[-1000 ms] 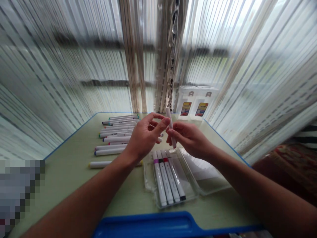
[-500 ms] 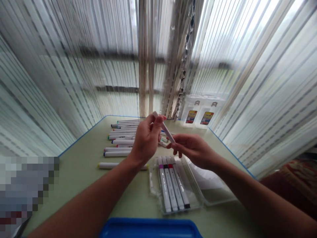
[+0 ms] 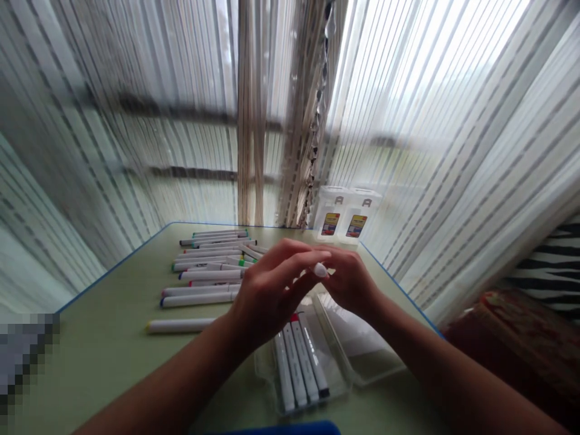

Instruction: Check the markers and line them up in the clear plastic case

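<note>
Both my hands meet above the middle of the table, closed around one white marker [image 3: 320, 270] that points end-on at me. My left hand [image 3: 274, 287] grips it between thumb and fingers. On the far side, my right hand [image 3: 351, 279] has its fingers at the same marker, partly covered by the left. Beneath them lies an open clear plastic case [image 3: 338, 391] with several white markers [image 3: 299, 362] side by side in it. To the left, loose white markers with coloured ends, such as a yellow-ended one [image 3: 181, 326], lie in rows.
Two upright clear cases [image 3: 347, 211] with labels stand at the far right corner of the table [image 3: 113, 362]. The clear lid half [image 3: 376, 368] lies right of the case. A blue object [image 3: 290, 430] shows at the near edge. String curtains hang behind.
The marker has turned from a slanted side view to end-on. My hands have come closer together and lower, and the camera view has shifted.
</note>
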Demonstrator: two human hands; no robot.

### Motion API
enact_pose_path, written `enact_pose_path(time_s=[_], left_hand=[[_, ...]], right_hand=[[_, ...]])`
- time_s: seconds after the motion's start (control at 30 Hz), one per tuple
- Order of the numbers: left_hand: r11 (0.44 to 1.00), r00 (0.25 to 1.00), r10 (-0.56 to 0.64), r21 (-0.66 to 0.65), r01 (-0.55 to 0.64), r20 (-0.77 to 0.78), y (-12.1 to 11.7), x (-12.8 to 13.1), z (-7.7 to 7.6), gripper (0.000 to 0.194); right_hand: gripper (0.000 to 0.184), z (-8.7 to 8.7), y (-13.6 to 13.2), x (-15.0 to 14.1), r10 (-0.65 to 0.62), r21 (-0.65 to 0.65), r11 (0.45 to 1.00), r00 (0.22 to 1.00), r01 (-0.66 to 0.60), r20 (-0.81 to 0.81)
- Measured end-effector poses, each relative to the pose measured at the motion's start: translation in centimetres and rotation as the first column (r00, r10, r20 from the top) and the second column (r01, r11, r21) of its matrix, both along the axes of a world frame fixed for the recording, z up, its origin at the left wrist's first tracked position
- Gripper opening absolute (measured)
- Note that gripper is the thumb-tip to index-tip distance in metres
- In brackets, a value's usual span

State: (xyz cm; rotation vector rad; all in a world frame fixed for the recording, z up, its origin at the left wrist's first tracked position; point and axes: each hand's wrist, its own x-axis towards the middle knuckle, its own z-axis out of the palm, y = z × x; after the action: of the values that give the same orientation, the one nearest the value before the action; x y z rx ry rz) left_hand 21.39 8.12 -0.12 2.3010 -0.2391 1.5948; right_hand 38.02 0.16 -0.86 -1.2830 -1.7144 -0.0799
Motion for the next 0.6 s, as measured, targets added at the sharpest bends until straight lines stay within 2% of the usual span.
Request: enact_pose_path(time_s=[0.13,0.4,0.6], left_hand=[[1.0,1.0,-0.004,0.026,0.003,0.021,-0.22,-0.07,0.15,0.028],[1.0,1.0,0.016,0.018,-0.017,0.025,-0.24,-0.09,0.09,0.031],[1.0,1.0,0.025,-0.01,-0.025,-0.005,-0.25,-0.25,0.27,0.03]], right_hand=[[0.017,0.21,-0.11,-0.15,0.019,0.015,1.0,1.0,-0.019,-0.012],[0.011,0.06,-0.03,-0.06,0.037,0.037,0.999,0.999,-0.037,-0.002],[0.009,0.0,-0.13,-0.09,0.022,0.003,1.0,1.0,-0.022,0.014]])
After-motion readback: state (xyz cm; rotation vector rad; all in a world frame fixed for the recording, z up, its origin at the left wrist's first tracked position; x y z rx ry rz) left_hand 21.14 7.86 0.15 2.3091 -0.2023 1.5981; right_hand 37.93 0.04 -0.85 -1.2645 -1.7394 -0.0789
